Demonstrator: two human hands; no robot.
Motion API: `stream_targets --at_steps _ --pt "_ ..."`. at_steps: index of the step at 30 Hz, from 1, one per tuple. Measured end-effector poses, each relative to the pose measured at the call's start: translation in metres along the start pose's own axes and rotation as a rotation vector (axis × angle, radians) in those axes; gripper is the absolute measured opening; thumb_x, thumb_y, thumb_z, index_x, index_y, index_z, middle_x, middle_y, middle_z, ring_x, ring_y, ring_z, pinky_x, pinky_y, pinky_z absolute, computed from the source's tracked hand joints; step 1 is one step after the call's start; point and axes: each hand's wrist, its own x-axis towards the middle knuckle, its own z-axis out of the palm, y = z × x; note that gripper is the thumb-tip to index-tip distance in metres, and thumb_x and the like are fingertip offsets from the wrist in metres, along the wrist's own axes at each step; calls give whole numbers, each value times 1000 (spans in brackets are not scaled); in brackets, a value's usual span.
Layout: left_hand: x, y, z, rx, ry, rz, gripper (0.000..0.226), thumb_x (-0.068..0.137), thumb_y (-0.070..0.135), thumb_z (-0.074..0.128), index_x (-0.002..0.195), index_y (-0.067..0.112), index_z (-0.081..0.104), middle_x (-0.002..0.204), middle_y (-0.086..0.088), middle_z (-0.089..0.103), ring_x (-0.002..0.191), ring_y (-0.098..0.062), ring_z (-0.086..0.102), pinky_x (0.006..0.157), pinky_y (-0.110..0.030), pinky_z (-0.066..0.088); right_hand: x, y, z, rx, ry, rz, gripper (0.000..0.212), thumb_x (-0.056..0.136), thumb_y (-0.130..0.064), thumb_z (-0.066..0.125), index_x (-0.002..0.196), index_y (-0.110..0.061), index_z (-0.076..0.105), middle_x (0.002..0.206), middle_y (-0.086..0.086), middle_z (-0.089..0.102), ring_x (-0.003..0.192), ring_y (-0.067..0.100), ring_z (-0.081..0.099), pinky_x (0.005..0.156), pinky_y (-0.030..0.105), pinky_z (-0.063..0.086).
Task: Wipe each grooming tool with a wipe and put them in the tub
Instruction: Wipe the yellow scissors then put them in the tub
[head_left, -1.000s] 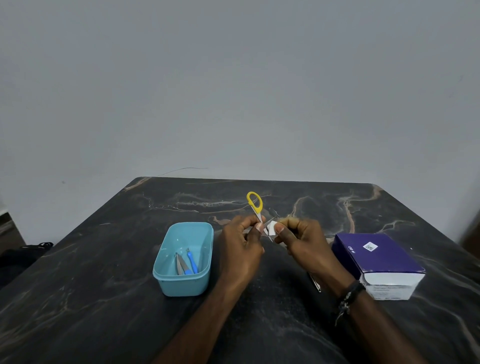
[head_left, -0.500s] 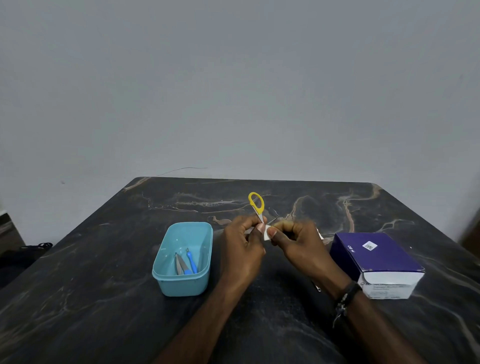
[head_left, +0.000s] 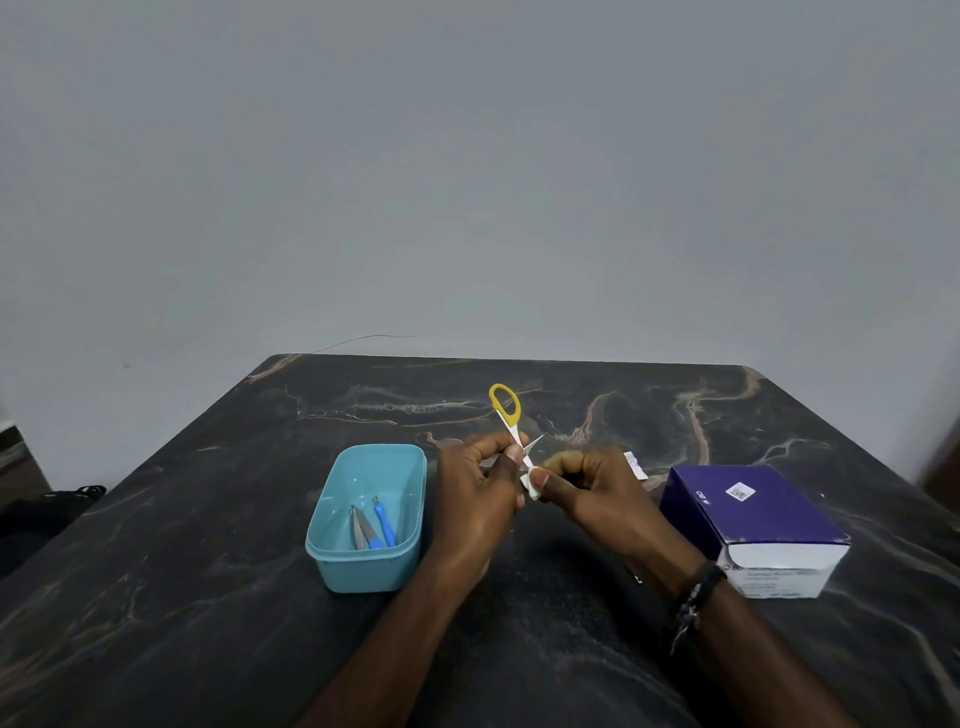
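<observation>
Nearest the near edge of the counter (head_left: 156, 597), dark stone veined with pale streaks, two forearms reach in, the right wrist wearing a dark beaded bracelet (head_left: 696, 592). Just beyond, the left hand (head_left: 478, 499) grips the scissors (head_left: 511, 421) by the shank, fingers curled round the metal, so the yellow plastic loop stands up and away from the person. The right hand (head_left: 597, 493) pinches a small white wipe (head_left: 531, 480) against the blade end, thumb and fingers closed on it. Since a second ago the wipe has slid down the blades toward their tips and bunched smaller in the pinch, while the scissors have tipped slightly; that reads as a cleaning stroke under way, so I judge this tool nearly wiped but not yet ready to drop.

Left of the hands, toward the left edge, sits the tub (head_left: 332, 551), a glossy turquoise plastic box with rounded corners, already holding a steel clipper-like tool (head_left: 360, 530) and a thin blue-handled tool (head_left: 385, 525). Toward the right edge stands a purple cardboard box (head_left: 753, 512) with a white front. Farther back, behind the right hand, lies a torn white sachet (head_left: 635, 463).
</observation>
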Motion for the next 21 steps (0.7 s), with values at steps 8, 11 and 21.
stream_targets --at_steps 8,11,21 --pt "0 0 0 -15 8 -37 17 93 14 59 91 25 71 45 5 55 43 -10 47 44 -23 37 -2 -6 1 89 9 11 18 90 -7 63 75 -6 73 66 7 68 57 -1 56 53 11 40" --pt "1 2 0 -66 81 -38 21 93 10 59 87 27 69 51 6 58 44 -10 48 43 -23 38 -2 -7 -4 34 -31 37 19 90 -13 64 79 -3 75 70 9 70 60 1 57 54 11 41" --pt "0 -4 3 -15 62 -56 16 93 15 59 96 26 70 45 4 54 43 -9 48 46 -25 39 -1 -14 -8 110 152 57 17 92 -9 60 80 -4 72 68 6 66 61 6 60 51 10 43"
